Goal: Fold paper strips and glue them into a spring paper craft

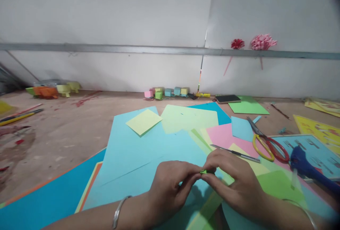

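Between the fingertips of both hands is a small piece of green paper (204,171), mostly hidden by the fingers. My left hand (172,184) pinches its left end with thumb and forefinger. From the other side, my right hand (233,178) pinches it the same way. Both hands are just above a large light blue paper sheet (132,152). A craft knife (239,154) lies right behind my right hand. A pale yellow paper square (143,122) rests on the blue sheet.
Scissors (265,143) with red and yellow handles and a blue glue gun (305,168) lie at right. Small folded paper shapes (158,94) stand along the white partition (106,17). A phone (227,99) lies behind the sheets. Pens (21,117) are at far left.
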